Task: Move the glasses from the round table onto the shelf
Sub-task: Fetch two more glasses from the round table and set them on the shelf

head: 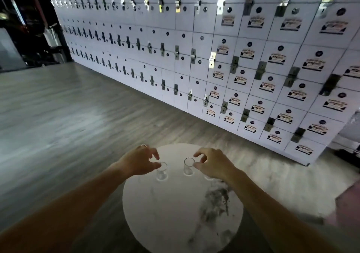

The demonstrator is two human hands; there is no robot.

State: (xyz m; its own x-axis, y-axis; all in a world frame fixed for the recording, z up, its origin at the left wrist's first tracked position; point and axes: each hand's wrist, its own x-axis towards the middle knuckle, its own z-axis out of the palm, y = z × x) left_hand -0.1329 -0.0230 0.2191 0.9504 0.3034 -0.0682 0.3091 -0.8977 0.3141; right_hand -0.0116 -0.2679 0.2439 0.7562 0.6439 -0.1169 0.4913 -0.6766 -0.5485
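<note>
A round table with a white marble-look top and a grey veined patch on its right half stands at the near centre, on a wood-plank floor. 2 small clear glasses stand upright on the far part of the tabletop, a little apart from each other. A faint glassy shape shows under the right wrist; whether it is a 3rd glass I cannot tell.

The left hand reaches in from the near left, fingers curled and loosely spread, with a ring on 1 finger. Its thumb and forefinger tips sit at the rim of the left glass; they seem to touch the rim, but a firm pinch cannot be confirmed, and the glass stands on the table.

The right hand reaches in from the near right, fingers also curled and parted. Its thumb tip is against the right side of the right glass near the rim, while the forefinger arches above the rim; the grip does not look closed, and this glass too rests on the table.

Behind the table, a wall of white lockers with metal hasps and stickers runs from the far left to the near right. No shelf can be made out.
</note>
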